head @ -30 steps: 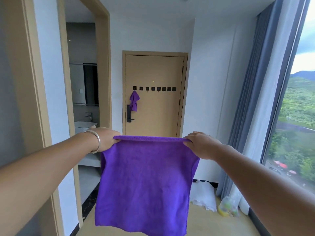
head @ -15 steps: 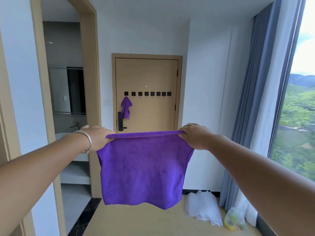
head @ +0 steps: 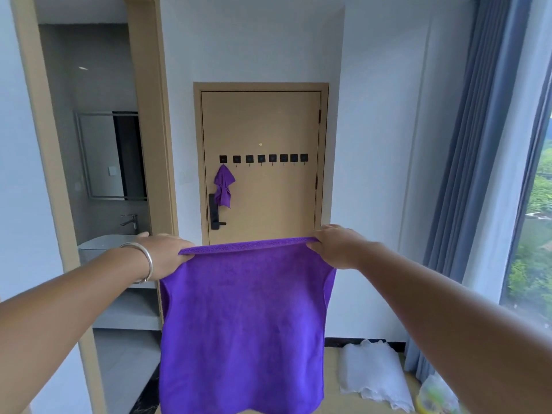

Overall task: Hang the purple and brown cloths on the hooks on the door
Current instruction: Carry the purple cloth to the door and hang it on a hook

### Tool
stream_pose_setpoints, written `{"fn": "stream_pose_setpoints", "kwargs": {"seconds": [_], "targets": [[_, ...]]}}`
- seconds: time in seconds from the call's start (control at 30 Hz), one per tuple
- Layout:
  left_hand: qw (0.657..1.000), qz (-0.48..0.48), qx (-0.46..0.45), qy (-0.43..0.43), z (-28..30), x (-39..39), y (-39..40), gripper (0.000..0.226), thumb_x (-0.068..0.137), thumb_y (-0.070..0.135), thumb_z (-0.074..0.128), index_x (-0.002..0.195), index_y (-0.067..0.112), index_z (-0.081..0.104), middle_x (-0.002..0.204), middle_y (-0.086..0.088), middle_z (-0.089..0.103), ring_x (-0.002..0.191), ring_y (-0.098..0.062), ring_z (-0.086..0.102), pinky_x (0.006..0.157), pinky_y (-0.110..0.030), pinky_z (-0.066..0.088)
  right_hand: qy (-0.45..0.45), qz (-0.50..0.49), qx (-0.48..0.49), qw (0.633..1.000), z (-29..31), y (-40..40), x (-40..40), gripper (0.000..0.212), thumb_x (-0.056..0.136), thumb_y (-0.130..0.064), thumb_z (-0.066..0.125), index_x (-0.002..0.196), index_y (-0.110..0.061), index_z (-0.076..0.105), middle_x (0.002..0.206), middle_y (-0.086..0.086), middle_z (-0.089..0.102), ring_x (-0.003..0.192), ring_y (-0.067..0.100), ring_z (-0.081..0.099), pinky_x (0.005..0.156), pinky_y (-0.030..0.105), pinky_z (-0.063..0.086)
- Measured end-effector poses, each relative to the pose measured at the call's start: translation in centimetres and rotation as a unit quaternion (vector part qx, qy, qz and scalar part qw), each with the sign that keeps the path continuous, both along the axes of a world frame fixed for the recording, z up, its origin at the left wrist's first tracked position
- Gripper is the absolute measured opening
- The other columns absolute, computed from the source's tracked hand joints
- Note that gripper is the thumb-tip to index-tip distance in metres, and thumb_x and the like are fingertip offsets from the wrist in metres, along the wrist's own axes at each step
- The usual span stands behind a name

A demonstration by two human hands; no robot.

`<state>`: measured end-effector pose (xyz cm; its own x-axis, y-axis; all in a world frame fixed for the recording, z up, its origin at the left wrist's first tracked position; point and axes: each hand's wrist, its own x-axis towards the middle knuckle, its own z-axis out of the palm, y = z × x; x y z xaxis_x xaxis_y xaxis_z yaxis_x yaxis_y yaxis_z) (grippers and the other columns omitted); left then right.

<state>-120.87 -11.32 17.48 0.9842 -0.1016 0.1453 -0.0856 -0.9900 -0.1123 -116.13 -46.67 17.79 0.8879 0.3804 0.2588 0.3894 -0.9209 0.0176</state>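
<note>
- The cloth point(head: 242, 318) is held spread in front of the chest, well short of the door point(head: 263, 127); it hangs flat below both fists.
- Its top corners are pinched: one by the left hand point(head: 167, 255), one by the right hand point(head: 334, 246), fingers curled over the hem.
- For hanging, one corner is best bunched and carried to a free hook point(head: 237, 159), beside the hung cloth point(head: 223, 186).
</note>
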Motion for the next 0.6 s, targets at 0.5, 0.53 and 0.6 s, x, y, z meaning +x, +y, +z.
{"fn": "stream_pose_setpoints", "kwargs": {"seconds": [0.5, 0.53, 0.6], "targets": [[1.000, 0.020, 0.012, -0.015, 1.6, 21.5, -2.8, 0.040, 0.101, 0.042, 0.021, 0.092, 0.032, 0.058, 0.094, 0.012, 0.060, 0.093, -0.010, 0.056, 0.092, -0.036, 0.042, -0.010, 0.023, 0.021, 0.999, 1.9, -3.0, 23.1, 0.041, 0.102, -0.043, 0.027, 0.130, -0.029, 0.055, 0.124, -0.001, 0.056, 0.122, 0.021, 0.045, 0.098, 0.042, 0.042], [1.000, 0.021, 0.010, -0.012, 1.6, 22.5, -2.8, 0.040, 0.101, 0.042, 0.021, 0.090, 0.032, 0.058, 0.093, 0.012, 0.060, 0.091, -0.010, 0.056, 0.091, -0.036, 0.042, -0.008, 0.024, 0.023, 0.999, 1.9, -3.1, 24.1, 0.041, 0.102, -0.043, 0.027, 0.129, -0.029, 0.055, 0.124, -0.001, 0.056, 0.122, 0.021, 0.045, 0.098, 0.042, 0.042], [1.000, 0.021, 0.007, -0.005, 1.4, 24.8, -2.9, 0.040, 0.100, 0.041, 0.022, 0.089, 0.032, 0.059, 0.092, 0.011, 0.061, 0.090, -0.010, 0.057, 0.089, -0.036, 0.044, -0.002, 0.028, 0.022, 0.999, 1.5, -3.2, 26.5, 0.040, 0.102, -0.042, 0.028, 0.129, -0.029, 0.055, 0.124, -0.001, 0.056, 0.123, 0.021, 0.044, 0.099, 0.042, 0.041]]}}
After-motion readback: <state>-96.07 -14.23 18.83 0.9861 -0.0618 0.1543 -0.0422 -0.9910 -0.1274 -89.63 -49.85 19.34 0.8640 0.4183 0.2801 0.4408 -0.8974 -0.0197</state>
